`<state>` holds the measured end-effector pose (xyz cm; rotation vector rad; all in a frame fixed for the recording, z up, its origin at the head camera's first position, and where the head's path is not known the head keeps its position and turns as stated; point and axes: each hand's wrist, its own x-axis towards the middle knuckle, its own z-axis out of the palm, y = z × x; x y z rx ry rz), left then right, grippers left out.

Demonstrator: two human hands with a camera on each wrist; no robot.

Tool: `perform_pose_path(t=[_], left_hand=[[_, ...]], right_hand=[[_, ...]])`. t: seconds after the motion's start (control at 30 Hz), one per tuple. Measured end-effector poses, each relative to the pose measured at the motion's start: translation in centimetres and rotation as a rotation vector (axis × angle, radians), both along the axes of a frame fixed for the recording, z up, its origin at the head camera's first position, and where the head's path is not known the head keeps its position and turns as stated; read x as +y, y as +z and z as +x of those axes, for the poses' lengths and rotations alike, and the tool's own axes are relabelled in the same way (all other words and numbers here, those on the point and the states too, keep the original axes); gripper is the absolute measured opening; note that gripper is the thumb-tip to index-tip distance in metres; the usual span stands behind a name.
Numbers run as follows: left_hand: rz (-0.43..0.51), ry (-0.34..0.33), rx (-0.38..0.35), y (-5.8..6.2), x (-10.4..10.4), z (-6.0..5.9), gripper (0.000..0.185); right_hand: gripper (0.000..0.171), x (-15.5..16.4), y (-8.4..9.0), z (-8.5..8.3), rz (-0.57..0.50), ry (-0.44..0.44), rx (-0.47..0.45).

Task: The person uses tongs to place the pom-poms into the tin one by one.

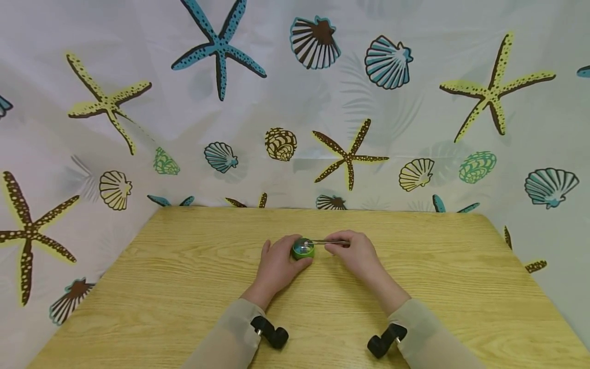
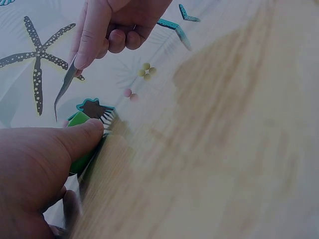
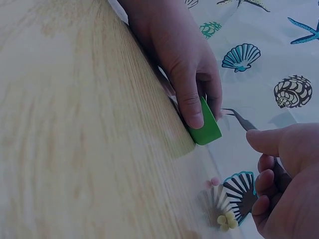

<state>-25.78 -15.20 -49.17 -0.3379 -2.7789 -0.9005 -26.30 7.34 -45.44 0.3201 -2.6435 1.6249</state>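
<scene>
Gripping a small green container [image 1: 302, 249] on the wooden table [image 1: 184, 287], the left hand [image 1: 276, 266] curls thumb and fingers round its sides. Just right, the right hand [image 1: 352, 253] pinches metal tweezers [image 1: 328, 242], tips over the container's open top.

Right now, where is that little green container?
In the head view, the green container sits mid-table on the wooden table, held by the left hand, with the right hand's tweezers reaching over it.
</scene>
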Motion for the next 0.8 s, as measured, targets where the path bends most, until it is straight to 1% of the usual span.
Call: perform_pose_path(t=[0.47,0.7,0.8], left_hand=[[-0.003,0.005,-0.004,0.0,-0.1,0.0,0.067],[-0.005,-0.002,0.001,-0.1,-0.1,0.1,0.066],[-0.005,-0.001,0.005,-0.1,-0.1,0.1,0.066]], right_hand=[[0.017,0.1,0.3,0.1,-0.012,-0.005,-0.002],[0.017,0.8,0.3,0.1,-0.036,-0.008,-0.002],[0.019,1.2,0.4,0.1,-0.029,-0.018,-0.004]])
